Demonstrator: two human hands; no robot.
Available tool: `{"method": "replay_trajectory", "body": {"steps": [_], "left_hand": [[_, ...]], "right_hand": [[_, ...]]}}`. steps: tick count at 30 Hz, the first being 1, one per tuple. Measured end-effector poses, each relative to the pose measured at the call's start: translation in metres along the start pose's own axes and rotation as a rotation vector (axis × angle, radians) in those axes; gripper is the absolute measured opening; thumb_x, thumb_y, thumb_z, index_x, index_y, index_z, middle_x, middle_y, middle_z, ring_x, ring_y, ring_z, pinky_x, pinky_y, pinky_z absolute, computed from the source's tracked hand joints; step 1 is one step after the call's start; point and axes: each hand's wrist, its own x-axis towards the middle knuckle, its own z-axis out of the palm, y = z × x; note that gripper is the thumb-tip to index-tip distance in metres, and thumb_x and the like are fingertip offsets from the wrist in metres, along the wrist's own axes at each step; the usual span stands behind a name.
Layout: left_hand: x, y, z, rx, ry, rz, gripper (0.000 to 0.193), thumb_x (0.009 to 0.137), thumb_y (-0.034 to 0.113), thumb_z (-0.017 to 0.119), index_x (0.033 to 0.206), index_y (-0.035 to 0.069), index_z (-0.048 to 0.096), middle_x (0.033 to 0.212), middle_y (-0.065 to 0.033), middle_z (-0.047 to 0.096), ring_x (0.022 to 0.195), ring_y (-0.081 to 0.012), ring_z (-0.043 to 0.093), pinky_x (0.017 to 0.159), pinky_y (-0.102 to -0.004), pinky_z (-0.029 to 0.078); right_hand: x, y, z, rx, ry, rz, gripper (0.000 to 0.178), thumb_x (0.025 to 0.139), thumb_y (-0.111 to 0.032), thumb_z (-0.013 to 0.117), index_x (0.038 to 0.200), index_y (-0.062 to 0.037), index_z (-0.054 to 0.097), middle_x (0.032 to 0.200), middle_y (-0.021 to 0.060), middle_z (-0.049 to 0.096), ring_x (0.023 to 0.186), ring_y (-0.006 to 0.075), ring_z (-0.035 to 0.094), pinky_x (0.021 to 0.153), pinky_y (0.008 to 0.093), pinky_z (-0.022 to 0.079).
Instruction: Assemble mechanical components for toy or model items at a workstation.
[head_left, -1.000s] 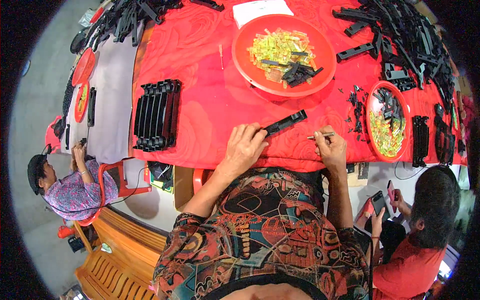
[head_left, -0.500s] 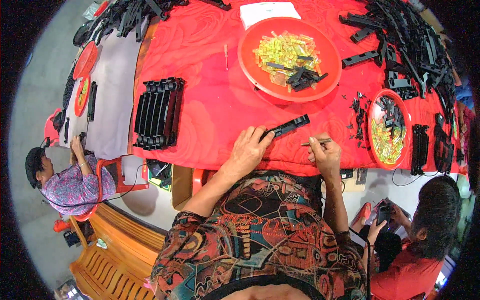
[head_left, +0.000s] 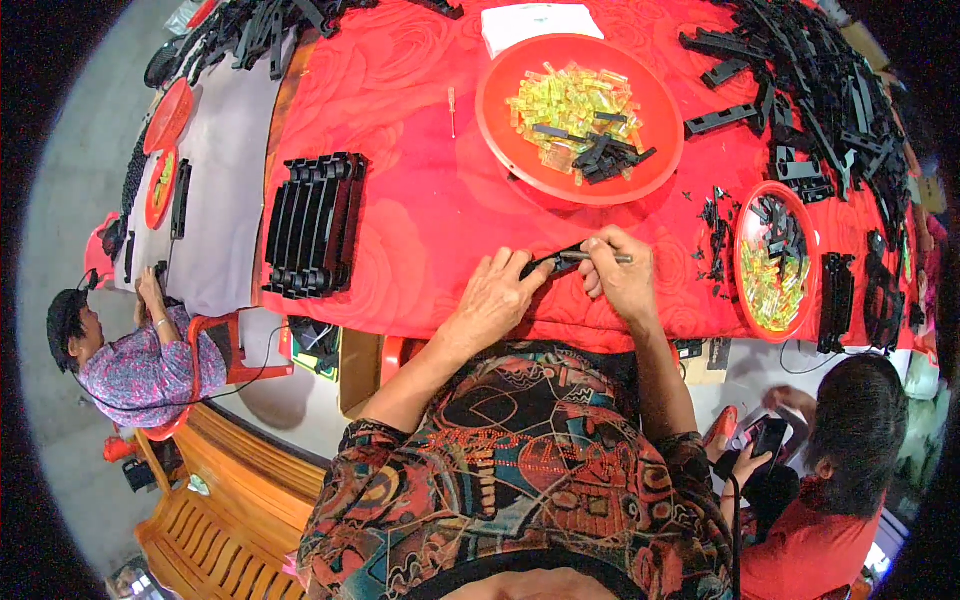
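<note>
The part (head_left: 556, 264) is located near the middle of the worktop's (head_left: 400, 200) near edge; whether it rests on the surface cannot be told. The left hand (head_left: 495, 295) has its grip closed on the part's left end. The right hand (head_left: 625, 275) has its grip closed around a slim tool (head_left: 612, 258), the tip of which is at the part; actual contact is not clear. Principal hazard: tip slip. Cause: the tool is directed toward the left hand, so excess or sideways force could drive the tip off the part and into the fingers. Second hazard: part rotation. Cause: the left grip appears to hold one end only, with no support visible at the other; pressure there could turn the part. Third hazard: surface damage. Cause: a tip applied at a poor angle could score or crack the part, which appears to be plastic. Fourth hazard: scattered pieces. Cause: the clips (head_left: 715, 225) lie loose just left of the small bowl (head_left: 740, 250), toward the worktop's right edge, where a wide sweep of the right hand could catch them. The stack (head_left: 315, 225) at the left edge stands well apart from both hands; disturbance is less likely.
</note>
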Motion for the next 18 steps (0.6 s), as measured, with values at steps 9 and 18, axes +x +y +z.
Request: {"method": "replay_trajectory", "body": {"steps": [9,18], "left_hand": [[0.0051,-0.0014,-0.0013,-0.061,0.019,0.027,0.033,0.07,0.006,0.057,0.103,0.007,0.06,0.085,-0.0091,0.047,0.085,-0.0267,0.047,0.067,-0.0383,0.042],[0.007,-0.0017,0.0012,-0.086,0.051,0.04,0.03,0.067,0.004,0.058,0.097,0.005,0.06,0.084,-0.0101,0.046,0.084,-0.0276,0.047,0.068,-0.0382,0.043]], "right_hand": [[0.006,0.0015,0.0001,-0.064,-0.082,0.041,0.018,0.091,-0.013,0.045,0.082,-0.0017,0.056,0.058,0.0029,0.054,0.043,0.008,0.051,0.037,0.022,0.043],[0.0092,-0.0054,0.0004,-0.108,-0.107,0.06,0.018,0.09,-0.013,0.043,0.083,-0.0019,0.055,0.057,0.0041,0.054,0.041,0.0092,0.05,0.036,0.0234,0.042]]}}
